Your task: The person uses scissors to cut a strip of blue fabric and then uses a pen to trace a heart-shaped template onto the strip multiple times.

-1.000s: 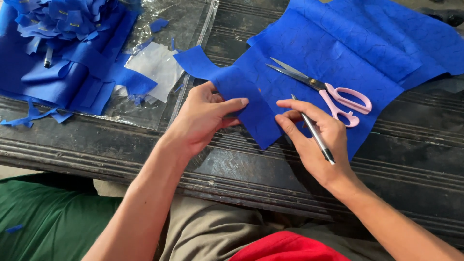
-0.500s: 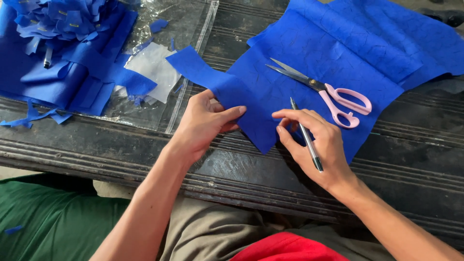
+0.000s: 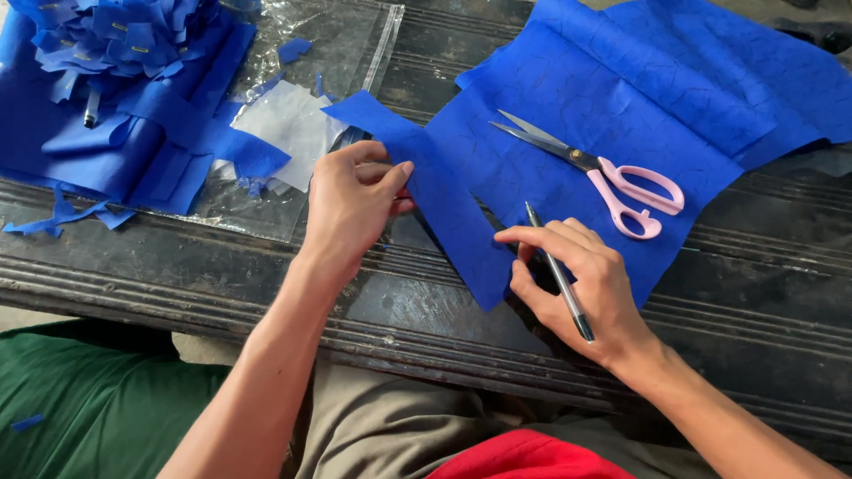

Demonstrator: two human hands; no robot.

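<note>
- Blue paper sheet point(image 3: 568, 133): crinkled, lies spread on the dark ribbed counter point(image 3: 754, 275); a narrow flap of it point(image 3: 426, 195) runs from near the left hand down to a corner at the counter's near side.
- Left hand point(image 3: 351, 204): fingers curled, thumb and fingertips pinching the flap's left edge, close to a small red item that is mostly hidden.
- Right hand point(image 3: 577, 284): fingers pressed flat on the sheet's lower edge, a dark pen point(image 3: 557, 270) tucked between them, its tip pointing away from the person and not clearly touching the paper.
- Scissors point(image 3: 595, 168): pink handles, blades shut, resting on the sheet just beyond the right hand, untouched.
- Pile of blue cut pieces point(image 3: 115, 80): far left, partly on a clear plastic sleeve point(image 3: 337, 53); well apart from both hands.
- Handling note, as a judgement: the paper looks thin and prone to tearing, so the flap is best kept taut between the two hands, with the right hand's flat pressure anchoring the sheet while the left aligns the edge.
- Handling note: pen is better held clear of the surface until the flap lies flat, to avoid stray marks or a puncture.
</note>
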